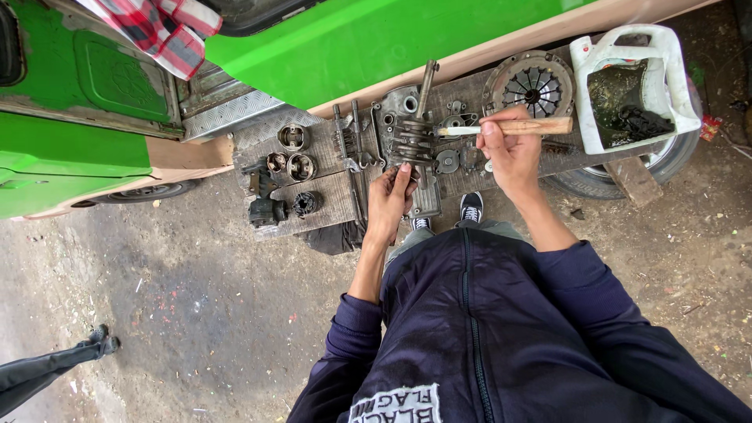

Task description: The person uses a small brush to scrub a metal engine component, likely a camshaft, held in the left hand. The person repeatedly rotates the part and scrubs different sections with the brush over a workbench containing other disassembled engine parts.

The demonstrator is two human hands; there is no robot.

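My right hand (511, 150) grips the wooden handle of a paintbrush (513, 127), held level with its bristles pointing left over a geared metal shaft (415, 129). That shaft lies among greasy parts on a wooden board (329, 192). My left hand (389, 200) rests on the near end of the shaft assembly, fingers curled on it. A round clutch plate (536, 82) sits just beyond the brush. My dark zipped jacket and black sneakers (471, 207) fill the lower frame.
A cut-open white plastic jug (634, 86) holding dark oily liquid sits at the right on a tyre. Pistons (294, 153) and small dark parts lie at the board's left. A green vehicle (352, 39) stands behind. Another person's leg and shoe (94, 345) are at lower left.
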